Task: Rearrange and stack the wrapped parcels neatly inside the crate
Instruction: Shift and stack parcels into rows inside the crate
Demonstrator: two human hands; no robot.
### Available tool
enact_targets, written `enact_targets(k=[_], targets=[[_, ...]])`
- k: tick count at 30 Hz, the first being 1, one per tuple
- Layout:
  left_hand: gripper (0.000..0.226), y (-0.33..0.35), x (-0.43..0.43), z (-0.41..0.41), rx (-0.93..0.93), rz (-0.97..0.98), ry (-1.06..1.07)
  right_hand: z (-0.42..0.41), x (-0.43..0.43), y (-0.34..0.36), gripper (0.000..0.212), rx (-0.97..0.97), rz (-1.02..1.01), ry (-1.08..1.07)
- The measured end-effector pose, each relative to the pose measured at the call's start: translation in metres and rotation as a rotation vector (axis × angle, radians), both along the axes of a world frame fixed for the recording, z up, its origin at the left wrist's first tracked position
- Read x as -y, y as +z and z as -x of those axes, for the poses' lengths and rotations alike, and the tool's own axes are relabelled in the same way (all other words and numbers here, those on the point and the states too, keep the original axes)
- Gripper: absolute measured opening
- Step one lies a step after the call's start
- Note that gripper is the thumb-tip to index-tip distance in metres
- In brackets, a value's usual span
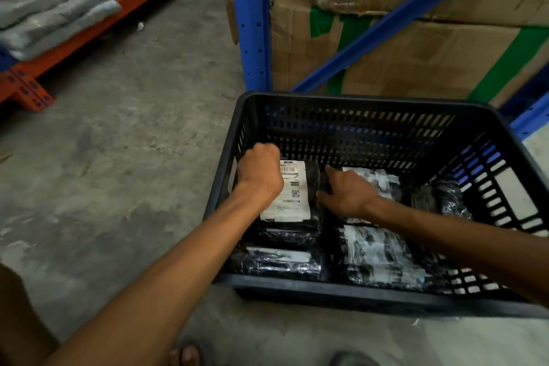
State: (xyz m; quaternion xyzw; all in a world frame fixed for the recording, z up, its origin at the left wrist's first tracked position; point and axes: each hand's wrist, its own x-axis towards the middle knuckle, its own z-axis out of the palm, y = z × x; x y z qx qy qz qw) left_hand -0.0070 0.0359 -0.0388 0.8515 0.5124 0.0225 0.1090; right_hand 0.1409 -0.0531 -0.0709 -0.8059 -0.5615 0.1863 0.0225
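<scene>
Parcel label (287, 191): barcode, QR code, text illegible

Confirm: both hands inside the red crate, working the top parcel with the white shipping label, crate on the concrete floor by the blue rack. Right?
Not quite: the crate is black, not red. The head view shows the left hand and right hand inside it at the labelled parcel, with the crate on the concrete floor by the blue rack.
</scene>
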Motion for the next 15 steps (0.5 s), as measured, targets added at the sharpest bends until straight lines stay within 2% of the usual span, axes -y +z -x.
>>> enact_targets(k=[2, 4, 6, 7, 9, 11, 13, 15], targets=[[0.032, 0.022, -0.003, 0.011, -0.034, 0.105, -0.138, -0.002, 0.015, 0.01, 0.049, 0.005, -0.16, 0.114], [0.059, 0.037, 0.001, 0.027, -0.112, 0.383, -0.259, -0.001, 0.029, 0.017, 0.042, -0.163, -0.179, 0.258], [0.081, 0.043, 0.011, 0.042, -0.277, 0.626, -0.305, 0.002, 0.039, 0.018, 0.037, -0.44, -0.032, 0.314], [0.086, 0.042, 0.018, 0.047, -0.405, 0.68, -0.337, 0.003, 0.043, 0.015, 0.041, -0.552, 0.079, 0.323], [0.085, 0.035, 0.027, 0.05, -0.608, 0.722, -0.395, 0.004, 0.05, 0.007, 0.058, -0.63, 0.279, 0.382], [0.079, 0.029, 0.032, 0.047, -0.678, 0.743, -0.405, 0.007, 0.055, -0.004, 0.074, -0.603, 0.384, 0.489], [0.07, 0.023, 0.035, 0.043, -0.746, 0.737, -0.449, 0.011, 0.057, -0.013, 0.078, -0.592, 0.394, 0.566], [0.055, 0.018, 0.038, 0.041, -0.76, 0.706, -0.484, 0.012, 0.057, -0.021, 0.073, -0.631, 0.368, 0.57]])
